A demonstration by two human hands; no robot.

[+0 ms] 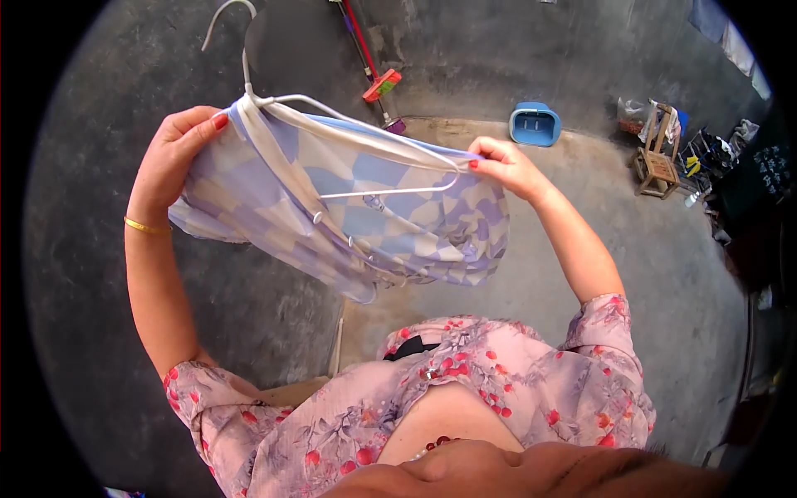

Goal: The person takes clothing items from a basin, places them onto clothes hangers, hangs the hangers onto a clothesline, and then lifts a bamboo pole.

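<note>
A button-front shirt (266, 199) in blue, lavender and white patches is stretched out between my two hands. A white hanger (246, 70) sits partly inside it. The hanger's hook rises above the shirt's upper left, and its thin lower bar shows across the opening. My left hand (184, 143) pinches the fabric edge at the left, beside the hanger's neck, with the thumb on top. At the right end of the same upper edge, my right hand (508, 168) pinches the cloth just past the hanger's rounded end. The lower part of the shirt hangs bunched and folded.
A blue plastic basin (535, 126) is by the far wall. A red-handled broom or brush (382, 85) leans left of it. To the right are a wooden chair (656, 166) with cloth on it and a dark rack (706, 153) of items. Grey concrete floor (664, 266) extends below.
</note>
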